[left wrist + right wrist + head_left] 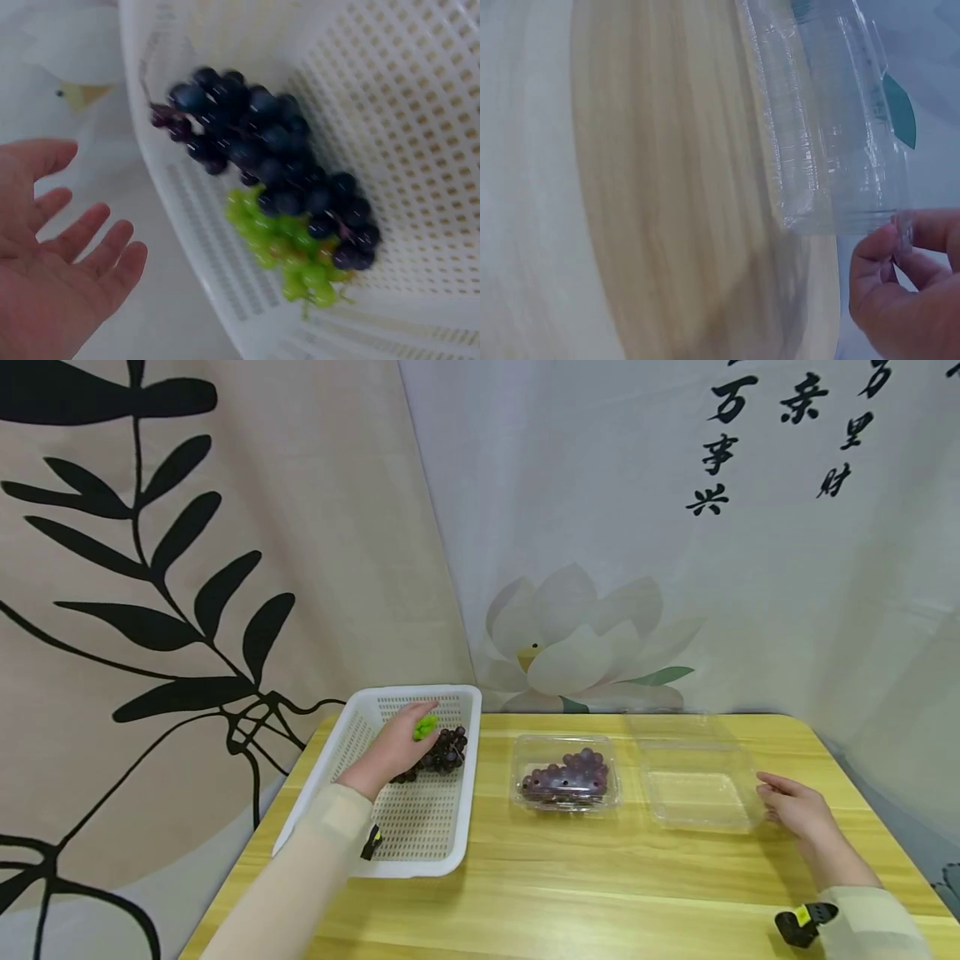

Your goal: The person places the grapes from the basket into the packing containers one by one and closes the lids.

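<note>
Both arms wear long, close-fitting sleeves of pale beige fabric, the left sleeve (300, 868) ending at the wrist just behind the bare left hand (392, 747), the right sleeve (873, 922) ending likewise behind the bare right hand (797, 806). A small black device with a yellow-green mark (371, 842) is strapped at the left sleeve's cuff. A similar black wrist unit with a yellow-green patch (802, 922) sits just beside the right sleeve's cuff; no rings or other markings can be made out.
</note>
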### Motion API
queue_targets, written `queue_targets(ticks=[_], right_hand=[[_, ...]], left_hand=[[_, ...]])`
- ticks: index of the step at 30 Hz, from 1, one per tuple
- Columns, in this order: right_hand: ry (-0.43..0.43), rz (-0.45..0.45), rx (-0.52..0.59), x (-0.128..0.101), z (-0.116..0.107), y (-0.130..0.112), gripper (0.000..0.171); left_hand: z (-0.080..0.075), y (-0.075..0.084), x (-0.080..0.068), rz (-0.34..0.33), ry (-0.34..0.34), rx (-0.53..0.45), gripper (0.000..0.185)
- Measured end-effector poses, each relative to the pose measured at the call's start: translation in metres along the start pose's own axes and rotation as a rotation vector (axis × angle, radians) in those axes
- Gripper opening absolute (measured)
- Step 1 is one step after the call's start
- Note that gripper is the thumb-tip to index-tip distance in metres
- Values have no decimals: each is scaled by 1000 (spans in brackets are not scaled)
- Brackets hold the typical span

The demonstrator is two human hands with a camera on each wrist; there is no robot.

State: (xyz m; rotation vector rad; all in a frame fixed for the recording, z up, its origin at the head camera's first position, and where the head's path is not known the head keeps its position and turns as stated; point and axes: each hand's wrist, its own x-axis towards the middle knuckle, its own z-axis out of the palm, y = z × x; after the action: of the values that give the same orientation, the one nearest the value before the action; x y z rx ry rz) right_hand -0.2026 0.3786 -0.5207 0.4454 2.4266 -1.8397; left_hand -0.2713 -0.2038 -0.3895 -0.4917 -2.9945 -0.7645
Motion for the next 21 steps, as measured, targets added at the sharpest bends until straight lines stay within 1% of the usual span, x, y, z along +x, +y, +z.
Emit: queue_targets(ticks=[1,2,3,4,6,8,9,10,13,14,16,17,20,21], right_hand=[[-7,-4,-15,4,-1,5,61],[5,2,-6,9,-1,11,61],[-2,-2,-32,13,-2,17,63],[5,-4,-27,17,-3,23,63],[20,5,-30,23,-4,31,63],[7,3,-48,23,-5,32,64],[-4,4,-51,20,-5,28,65],[10,14,-32,16,-3,23,64],[5,30,-49,1,2,2,61],[20,41,-42,-4,5,-5,59],[23,40,-63,-13,9,-16,56],[10,36,-90,-16,10,-20,57],[22,42,-92,-22,13,-26,55],[11,36,-109,-23,12,-26,56]], left_hand=[[1,-4,1,7,-9,7,57],[2,-7,2,19,-19,12,58],[3,-11,3,25,-34,9,59],[4,-14,4,41,-49,4,60],[6,-20,5,62,-81,-27,62],[9,-25,7,77,-109,-66,63],[11,-28,8,75,-120,-89,63],[13,-30,9,79,-126,-102,63],[20,-37,10,53,-137,-139,63],[22,-39,11,43,-137,-146,63],[26,-43,12,34,-141,-166,61],[29,-45,13,30,-141,-173,60],[35,-48,15,16,-153,-197,59],[37,-48,16,9,-158,-204,60]])
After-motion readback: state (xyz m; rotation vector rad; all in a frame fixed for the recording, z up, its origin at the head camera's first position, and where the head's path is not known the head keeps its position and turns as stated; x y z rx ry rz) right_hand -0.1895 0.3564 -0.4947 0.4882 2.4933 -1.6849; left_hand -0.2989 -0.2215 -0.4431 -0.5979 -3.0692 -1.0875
